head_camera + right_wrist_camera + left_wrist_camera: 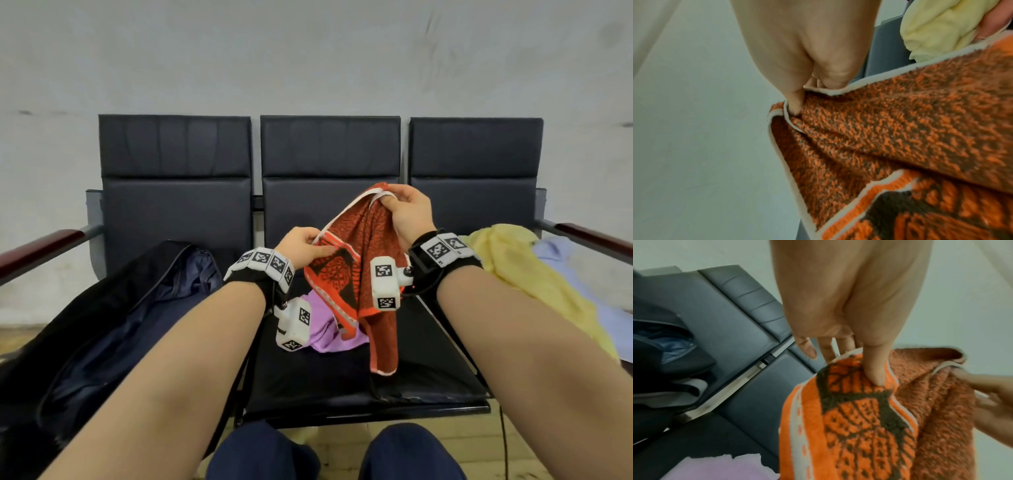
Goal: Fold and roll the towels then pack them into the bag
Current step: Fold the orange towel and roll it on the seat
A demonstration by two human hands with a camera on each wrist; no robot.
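I hold the orange-and-brown patterned terry towel with a white hem (356,260) up in the air at the centre of the frame, over the middle seat of the black padded three-seat bench (329,150). My left hand (303,246) pinches its edge lower down: from the left wrist the thumb presses into the patterned face while the other fingers (826,350) sit behind the white hem. My right hand (407,209) is higher, right of centre, and pinches the top corner; from the right wrist the thumb tucks into a fold of the hem, the remaining fingers hidden behind the cloth. The towel hangs bunched between the two hands, one end trailing down toward the seat.

Below it, on the seat surface, a crumpled lilac towel (325,329) lies partly hidden. At the left of the frame the dark navy fabric bag (113,315) slumps open on the left seat. At the right, a pale yellow towel (513,267) is heaped on the right seat, with a light blue towel (579,274) just beside it toward the edge.
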